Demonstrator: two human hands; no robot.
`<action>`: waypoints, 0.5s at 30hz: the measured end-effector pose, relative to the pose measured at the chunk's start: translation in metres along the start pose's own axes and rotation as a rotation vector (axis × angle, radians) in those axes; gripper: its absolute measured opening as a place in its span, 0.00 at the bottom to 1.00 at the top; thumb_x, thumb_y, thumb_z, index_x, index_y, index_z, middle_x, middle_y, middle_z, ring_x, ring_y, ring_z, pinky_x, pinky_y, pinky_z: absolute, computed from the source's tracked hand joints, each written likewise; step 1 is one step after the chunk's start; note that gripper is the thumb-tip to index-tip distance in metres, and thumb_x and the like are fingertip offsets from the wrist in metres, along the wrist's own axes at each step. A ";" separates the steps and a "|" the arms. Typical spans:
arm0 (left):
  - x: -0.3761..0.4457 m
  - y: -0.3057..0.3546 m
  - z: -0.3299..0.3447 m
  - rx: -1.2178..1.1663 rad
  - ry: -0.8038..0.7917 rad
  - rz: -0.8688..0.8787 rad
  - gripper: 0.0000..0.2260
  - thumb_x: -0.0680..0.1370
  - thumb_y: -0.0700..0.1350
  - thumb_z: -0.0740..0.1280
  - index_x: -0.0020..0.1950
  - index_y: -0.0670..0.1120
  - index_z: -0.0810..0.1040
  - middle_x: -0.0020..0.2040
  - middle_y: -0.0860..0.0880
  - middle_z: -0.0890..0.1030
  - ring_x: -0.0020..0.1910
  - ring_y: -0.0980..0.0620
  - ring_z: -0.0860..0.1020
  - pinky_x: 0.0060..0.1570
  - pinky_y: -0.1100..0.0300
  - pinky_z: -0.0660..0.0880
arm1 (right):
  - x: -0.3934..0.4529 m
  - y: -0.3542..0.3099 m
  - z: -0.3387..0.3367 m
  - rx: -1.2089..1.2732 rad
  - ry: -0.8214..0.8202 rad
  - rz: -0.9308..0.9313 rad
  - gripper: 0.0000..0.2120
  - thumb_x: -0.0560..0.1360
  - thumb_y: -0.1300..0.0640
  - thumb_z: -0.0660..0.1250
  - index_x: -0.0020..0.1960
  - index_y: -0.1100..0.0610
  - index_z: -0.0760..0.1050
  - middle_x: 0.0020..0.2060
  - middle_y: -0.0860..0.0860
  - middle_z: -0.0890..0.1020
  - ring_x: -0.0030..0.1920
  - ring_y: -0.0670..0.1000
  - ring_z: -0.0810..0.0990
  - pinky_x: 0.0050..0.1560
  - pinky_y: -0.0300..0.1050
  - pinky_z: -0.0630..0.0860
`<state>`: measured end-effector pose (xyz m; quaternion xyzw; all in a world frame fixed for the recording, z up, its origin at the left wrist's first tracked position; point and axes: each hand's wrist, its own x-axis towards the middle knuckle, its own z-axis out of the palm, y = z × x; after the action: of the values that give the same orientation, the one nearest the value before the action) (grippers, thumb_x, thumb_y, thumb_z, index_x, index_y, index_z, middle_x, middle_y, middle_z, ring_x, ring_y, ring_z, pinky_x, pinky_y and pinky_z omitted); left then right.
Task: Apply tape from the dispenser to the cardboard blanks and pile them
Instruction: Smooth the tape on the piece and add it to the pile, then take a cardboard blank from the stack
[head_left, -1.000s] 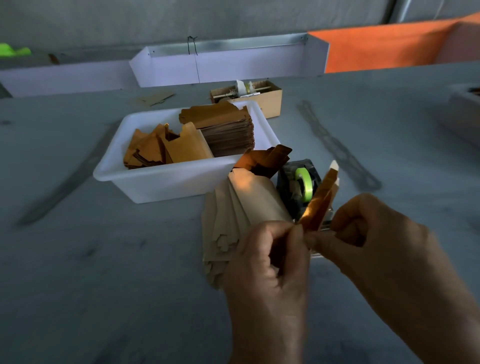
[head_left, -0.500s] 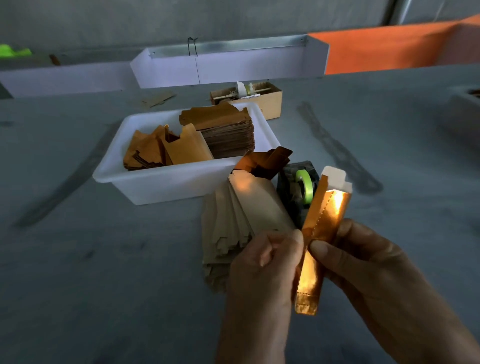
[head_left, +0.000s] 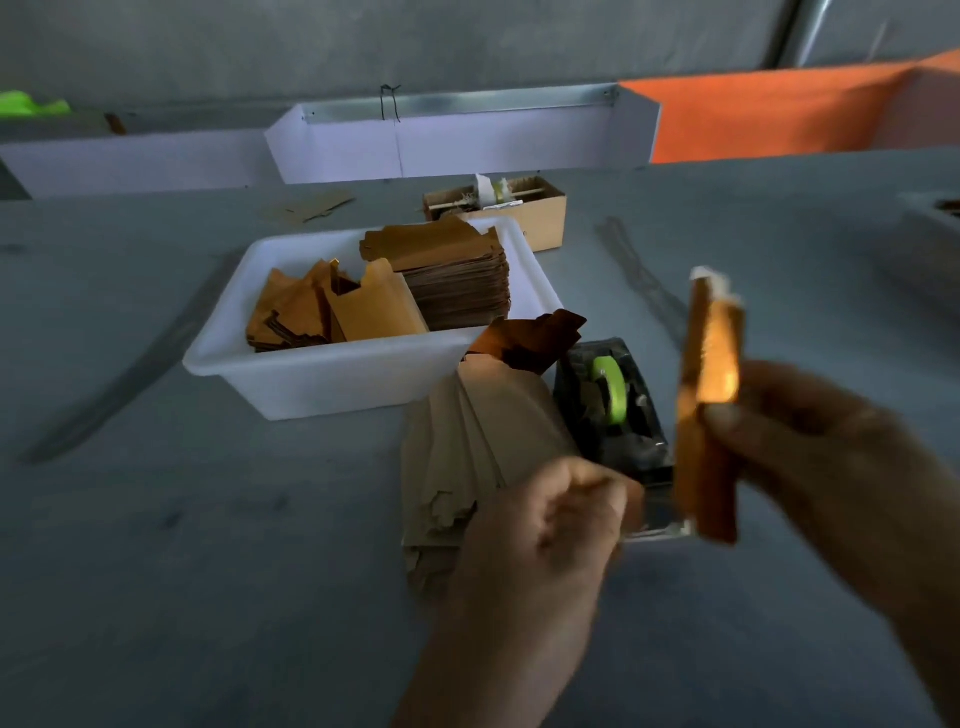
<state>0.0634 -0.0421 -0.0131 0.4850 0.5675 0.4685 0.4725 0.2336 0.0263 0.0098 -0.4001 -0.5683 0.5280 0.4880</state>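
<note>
My right hand (head_left: 821, 467) pinches a folded gold cardboard blank (head_left: 709, 410) and holds it upright above the table, just right of the tape dispenser (head_left: 618, 441). The dispenser is black and carries a green tape roll (head_left: 610, 395). My left hand (head_left: 561, 525) hovers at the dispenser's front end with fingers curled and thumb against the forefinger; no tape shows between them. A fanned pile of blanks (head_left: 483, 447), brown side up, lies left of the dispenser, partly hidden by my left hand.
A white tub (head_left: 332, 379) behind the pile holds loose gold blanks and a tall stack of flat blanks (head_left: 457, 280). A shiny blank (head_left: 530, 340) leans between tub and dispenser. A small cardboard box (head_left: 540, 221) and white partitions stand farther back.
My left hand has let go of the blank and dropped toward the dispenser's front. My right hand has carried the blank up and to the right, alone.
</note>
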 end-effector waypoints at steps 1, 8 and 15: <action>0.002 -0.002 -0.001 0.338 0.121 0.151 0.07 0.79 0.51 0.64 0.47 0.55 0.81 0.41 0.57 0.82 0.42 0.61 0.79 0.41 0.69 0.73 | 0.011 0.002 -0.013 -0.073 0.087 0.005 0.28 0.49 0.35 0.78 0.46 0.45 0.83 0.40 0.49 0.85 0.39 0.46 0.84 0.42 0.40 0.81; 0.014 0.005 -0.008 0.925 0.420 0.139 0.13 0.78 0.61 0.57 0.52 0.53 0.72 0.52 0.56 0.68 0.47 0.58 0.67 0.43 0.64 0.68 | 0.071 0.065 -0.062 -0.730 0.231 0.346 0.14 0.72 0.59 0.71 0.57 0.56 0.79 0.38 0.53 0.82 0.41 0.55 0.81 0.42 0.49 0.77; 0.031 0.008 -0.032 0.975 0.599 0.024 0.21 0.73 0.63 0.64 0.57 0.51 0.68 0.50 0.55 0.64 0.50 0.57 0.66 0.45 0.62 0.70 | 0.074 0.058 -0.049 -1.167 0.264 0.323 0.20 0.73 0.52 0.68 0.63 0.55 0.75 0.55 0.58 0.74 0.46 0.55 0.72 0.46 0.44 0.69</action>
<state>0.0296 -0.0125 -0.0041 0.4994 0.8215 0.2749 0.0071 0.2634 0.1152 -0.0398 -0.7438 -0.6306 0.1434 0.1689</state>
